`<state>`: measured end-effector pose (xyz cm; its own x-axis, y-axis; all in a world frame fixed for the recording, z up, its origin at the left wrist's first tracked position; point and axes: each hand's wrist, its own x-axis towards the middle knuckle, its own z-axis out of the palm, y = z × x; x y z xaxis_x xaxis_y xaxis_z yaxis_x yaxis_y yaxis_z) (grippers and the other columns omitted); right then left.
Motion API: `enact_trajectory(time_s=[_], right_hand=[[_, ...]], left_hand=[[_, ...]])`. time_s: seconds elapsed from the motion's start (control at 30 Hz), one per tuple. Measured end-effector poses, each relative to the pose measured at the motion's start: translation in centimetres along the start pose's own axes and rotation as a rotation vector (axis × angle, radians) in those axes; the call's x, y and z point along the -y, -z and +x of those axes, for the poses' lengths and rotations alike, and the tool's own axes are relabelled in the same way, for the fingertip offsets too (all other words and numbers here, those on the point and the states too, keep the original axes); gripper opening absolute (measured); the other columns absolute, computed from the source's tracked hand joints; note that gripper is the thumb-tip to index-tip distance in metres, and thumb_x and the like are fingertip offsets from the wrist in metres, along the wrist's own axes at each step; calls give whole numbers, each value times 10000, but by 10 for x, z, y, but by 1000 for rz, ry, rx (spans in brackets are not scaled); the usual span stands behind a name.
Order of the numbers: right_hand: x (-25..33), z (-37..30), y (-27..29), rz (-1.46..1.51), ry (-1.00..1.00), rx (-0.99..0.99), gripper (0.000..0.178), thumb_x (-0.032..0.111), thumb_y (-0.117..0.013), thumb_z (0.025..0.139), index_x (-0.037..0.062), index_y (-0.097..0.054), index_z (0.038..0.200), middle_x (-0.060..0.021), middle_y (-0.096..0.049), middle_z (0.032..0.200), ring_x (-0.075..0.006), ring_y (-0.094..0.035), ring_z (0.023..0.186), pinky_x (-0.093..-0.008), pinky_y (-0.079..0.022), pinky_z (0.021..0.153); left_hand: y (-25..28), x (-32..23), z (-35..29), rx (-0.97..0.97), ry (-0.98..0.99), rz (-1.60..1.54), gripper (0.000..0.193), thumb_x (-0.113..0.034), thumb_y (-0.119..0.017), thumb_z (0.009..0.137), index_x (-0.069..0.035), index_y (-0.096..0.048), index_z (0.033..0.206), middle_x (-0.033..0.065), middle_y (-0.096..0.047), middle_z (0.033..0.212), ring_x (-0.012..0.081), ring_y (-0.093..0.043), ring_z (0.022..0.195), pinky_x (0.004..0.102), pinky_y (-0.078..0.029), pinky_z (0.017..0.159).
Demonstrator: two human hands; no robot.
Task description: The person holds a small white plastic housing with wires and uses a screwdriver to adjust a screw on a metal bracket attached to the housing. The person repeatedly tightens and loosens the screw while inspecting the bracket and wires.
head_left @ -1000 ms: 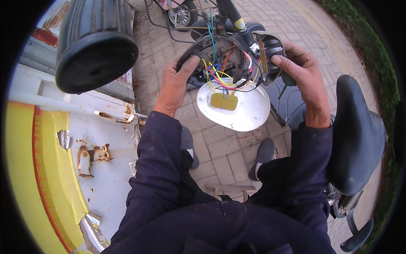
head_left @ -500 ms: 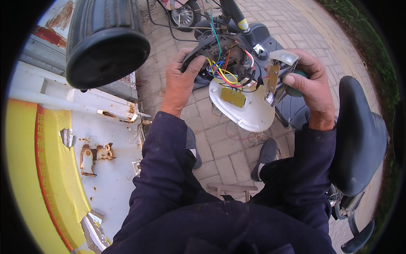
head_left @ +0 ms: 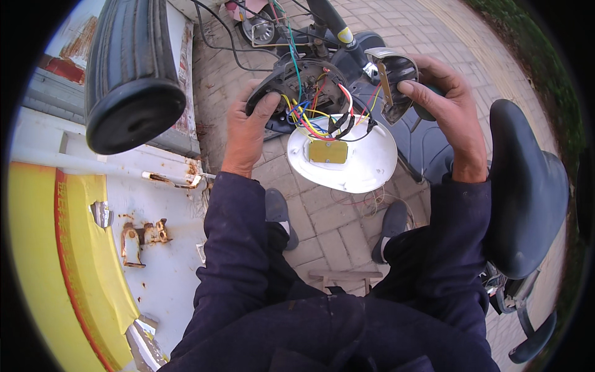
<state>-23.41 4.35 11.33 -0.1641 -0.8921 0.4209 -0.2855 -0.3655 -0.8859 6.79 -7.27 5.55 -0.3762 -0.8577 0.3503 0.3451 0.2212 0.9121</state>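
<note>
My left hand [head_left: 248, 130] is closed on the left rim of a round black housing [head_left: 338, 80], thumb on top. My right hand [head_left: 449, 102] grips a small lamp unit [head_left: 403, 65] with a clear, shiny shell and a brass-coloured strip [head_left: 385, 84]. A dark green rounded thing [head_left: 427, 111] shows under the right fingers, mostly hidden. Between the hands, yellow, red, blue and black wires [head_left: 310, 118] spill from the housing. Just below hangs a white oval cover [head_left: 365, 170] with a yellowish rectangular plate [head_left: 328, 152] on its inner face.
A ribbed black handlebar grip [head_left: 133, 68] looms at upper left, beside a rusty white metal panel [head_left: 167, 260]. A black saddle [head_left: 524, 192] stands to the right. Behind are a dark scooter floorboard [head_left: 421, 149] and a small wheel [head_left: 257, 30]. A low wooden stool [head_left: 347, 276] sits between my feet.
Both hands have shifted slightly left, along with the housing and the lamp unit. The lamp unit has risen and turned. The white cover now faces upward more squarely.
</note>
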Motion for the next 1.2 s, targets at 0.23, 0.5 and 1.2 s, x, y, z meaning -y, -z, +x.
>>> enact_trajectory(time_s=[0.23,0.5,1.2], right_hand=[[-6,-1,-14,109,-17,-17,361,157,-836,889,76,-754,1231,49,-681,817,-21,-577,713,-193,-406,608],[-4,3,-28,55,4,-4,342,125,-827,886,74,-763,1218,44,-687,844,-17,-555,715,-197,-398,611],[-20,4,-31,327,-235,78,285,126,-781,927,26,-742,1191,-2,-743,964,-49,-640,837,-214,-501,753]], left_hand=[[0,1,0,33,3,1,256,-160,-784,960,-41,-690,1165,-15,-712,1025,42,-625,906,214,-506,803],[-11,-1,-2,19,-26,61,237,-164,-776,966,-44,-686,1149,-20,-704,1004,39,-613,887,207,-498,789],[-27,-22,-3,-44,-53,258,262,-247,-784,958,-25,-712,1077,-38,-687,897,19,-580,804,197,-480,720]])
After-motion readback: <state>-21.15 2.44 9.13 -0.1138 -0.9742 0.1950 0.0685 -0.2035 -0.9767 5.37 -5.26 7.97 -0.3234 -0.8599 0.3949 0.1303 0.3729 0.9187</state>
